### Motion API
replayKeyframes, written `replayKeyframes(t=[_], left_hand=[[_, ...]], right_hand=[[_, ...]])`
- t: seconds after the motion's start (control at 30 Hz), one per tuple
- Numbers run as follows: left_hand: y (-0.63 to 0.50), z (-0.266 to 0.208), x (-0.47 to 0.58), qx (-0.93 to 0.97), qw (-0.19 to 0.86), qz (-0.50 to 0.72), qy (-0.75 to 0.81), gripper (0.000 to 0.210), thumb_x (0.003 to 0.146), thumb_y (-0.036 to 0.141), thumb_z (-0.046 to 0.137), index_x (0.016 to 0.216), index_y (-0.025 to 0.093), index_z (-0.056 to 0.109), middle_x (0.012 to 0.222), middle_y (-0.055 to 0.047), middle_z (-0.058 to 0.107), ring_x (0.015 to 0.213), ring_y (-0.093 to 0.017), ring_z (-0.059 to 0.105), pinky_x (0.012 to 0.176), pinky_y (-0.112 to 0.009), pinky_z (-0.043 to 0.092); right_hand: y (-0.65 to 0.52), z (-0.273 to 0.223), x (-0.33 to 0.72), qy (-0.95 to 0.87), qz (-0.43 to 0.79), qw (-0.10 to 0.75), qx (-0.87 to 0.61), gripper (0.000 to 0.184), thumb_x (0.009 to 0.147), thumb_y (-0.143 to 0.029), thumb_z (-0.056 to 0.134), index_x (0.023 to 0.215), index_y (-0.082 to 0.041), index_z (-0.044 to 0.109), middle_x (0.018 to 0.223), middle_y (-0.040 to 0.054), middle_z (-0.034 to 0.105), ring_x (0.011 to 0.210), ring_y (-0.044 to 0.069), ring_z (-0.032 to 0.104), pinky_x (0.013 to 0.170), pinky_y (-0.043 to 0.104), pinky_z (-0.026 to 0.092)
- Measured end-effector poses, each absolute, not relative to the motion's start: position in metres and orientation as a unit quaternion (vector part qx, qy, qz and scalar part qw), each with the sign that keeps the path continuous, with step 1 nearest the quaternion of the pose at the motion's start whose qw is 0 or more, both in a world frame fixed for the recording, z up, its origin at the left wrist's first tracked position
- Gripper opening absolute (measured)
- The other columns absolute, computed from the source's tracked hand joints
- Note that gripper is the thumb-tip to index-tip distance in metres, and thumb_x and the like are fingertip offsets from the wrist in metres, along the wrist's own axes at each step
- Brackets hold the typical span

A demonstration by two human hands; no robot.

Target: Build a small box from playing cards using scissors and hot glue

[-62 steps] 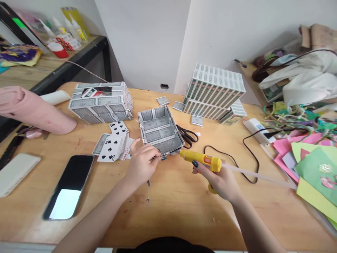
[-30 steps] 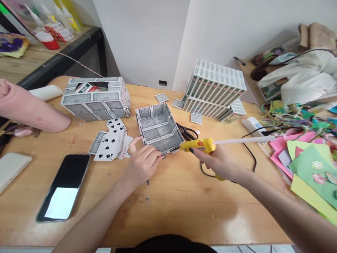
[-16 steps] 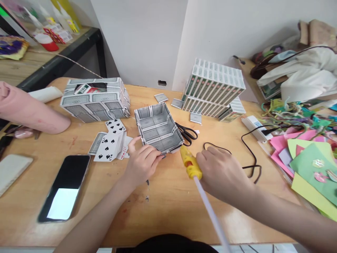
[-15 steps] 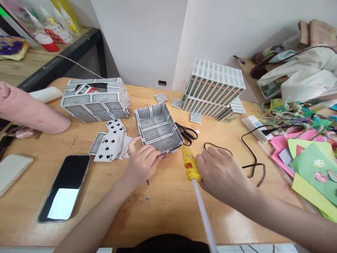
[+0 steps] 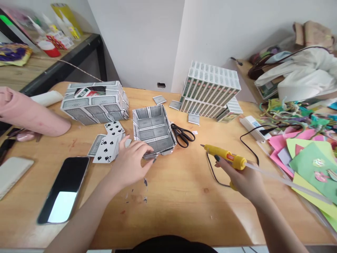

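Note:
Wrapped around the handle of a yellow hot glue gun (image 5: 222, 153), my right hand (image 5: 247, 181) holds it over the table to the right. The nozzle points left and a long clear glue stick sticks out of its back. My left hand (image 5: 129, 161) is at the near left corner of an open-topped box (image 5: 155, 133) made of grey-backed playing cards. Its fingers are apart, the index finger over the near rim and the thumb just outside it. Black-handled scissors (image 5: 183, 135) lie against the box's right side. Loose playing cards (image 5: 107, 147) lie left of my left hand.
Behind stand a larger card-covered box (image 5: 96, 102) and stacked card packs (image 5: 210, 88), with small folded card pieces (image 5: 194, 118) near them. A phone (image 5: 64, 189) and pink roll (image 5: 31, 112) are left. A power strip (image 5: 252, 126), cord and coloured paper (image 5: 313, 165) lie right.
My right hand has carried the glue gun right, away from the box, and turned its nozzle leftward. The fingers of my left hand have loosened and spread at the box's near rim.

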State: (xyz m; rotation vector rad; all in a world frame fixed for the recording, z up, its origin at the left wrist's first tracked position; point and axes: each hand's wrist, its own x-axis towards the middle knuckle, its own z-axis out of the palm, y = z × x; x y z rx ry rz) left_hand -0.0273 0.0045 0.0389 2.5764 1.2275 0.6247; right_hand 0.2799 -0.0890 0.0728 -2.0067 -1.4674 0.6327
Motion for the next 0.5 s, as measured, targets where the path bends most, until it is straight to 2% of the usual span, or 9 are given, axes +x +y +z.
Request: replayKeyframes(t=[0.07,0.13,0.2,0.23,0.27,0.37,0.5], left_hand=[[0.002,0.047,-0.016,0.885,0.106,0.201,0.407,0.030,0.075,0.031,0.067,0.103,0.022,0.059,0.103,-0.005,0.068,0.099,-0.026,0.062,0.110,-0.058,0.020],[0.001,0.050,-0.001,0.888,0.098,0.214,0.394,0.037,0.075,0.036,0.070,0.106,0.019,0.059,0.105,-0.007,0.068,0.098,-0.026,0.062,0.106,-0.054,0.032],[0.002,0.047,0.013,0.888,0.084,0.215,0.397,0.021,0.079,0.028,0.069,0.096,0.017,0.062,0.092,-0.005,0.069,0.090,-0.024,0.063,0.088,-0.042,0.047],[0.004,0.045,0.018,0.887,0.075,0.204,0.408,0.010,0.082,0.024,0.065,0.090,0.017,0.063,0.086,-0.005,0.068,0.083,-0.023,0.063,0.078,-0.039,0.050],[0.005,0.042,0.022,0.889,0.063,0.193,0.411,0.003,0.084,0.021,0.063,0.085,0.017,0.063,0.080,-0.004,0.066,0.078,-0.022,0.062,0.072,-0.037,0.049],[0.009,0.037,0.028,0.895,0.035,0.174,0.408,0.014,0.087,0.014,0.057,0.073,0.017,0.059,0.071,-0.004,0.060,0.071,-0.021,0.060,0.064,-0.034,0.048],[0.009,0.033,0.029,0.899,0.012,0.177,0.401,0.021,0.086,0.006,0.051,0.068,0.016,0.054,0.069,-0.004,0.056,0.068,-0.021,0.056,0.063,-0.034,0.048]], right_hand=[[-0.093,0.070,0.277,-0.496,0.270,0.299,-0.769,0.036,0.082,-0.051,0.058,0.069,-0.019,0.067,0.044,-0.0040,0.044,0.037,0.010,0.036,0.036,0.025,0.028],[-0.096,0.069,0.272,-0.455,0.295,0.314,-0.779,0.036,0.080,-0.052,0.060,0.070,-0.018,0.068,0.043,-0.0043,0.043,0.036,0.010,0.035,0.035,0.024,0.026],[-0.097,0.068,0.266,-0.429,0.320,0.334,-0.776,0.037,0.080,-0.053,0.060,0.069,-0.018,0.068,0.041,-0.0047,0.040,0.035,0.009,0.033,0.034,0.024,0.024],[-0.097,0.068,0.264,-0.419,0.332,0.341,-0.773,0.037,0.080,-0.053,0.060,0.068,-0.018,0.068,0.040,-0.0050,0.038,0.035,0.009,0.032,0.034,0.024,0.024],[-0.098,0.067,0.262,-0.411,0.342,0.347,-0.771,0.038,0.079,-0.053,0.060,0.068,-0.018,0.068,0.040,-0.0053,0.037,0.034,0.008,0.031,0.034,0.023,0.023],[-0.101,0.064,0.258,-0.409,0.350,0.357,-0.764,0.039,0.079,-0.054,0.060,0.068,-0.017,0.068,0.042,-0.0047,0.039,0.035,0.008,0.031,0.034,0.023,0.022],[-0.104,0.060,0.261,-0.419,0.352,0.344,-0.763,0.041,0.079,-0.055,0.060,0.069,-0.017,0.070,0.051,-0.0004,0.051,0.038,0.008,0.037,0.034,0.023,0.023]])
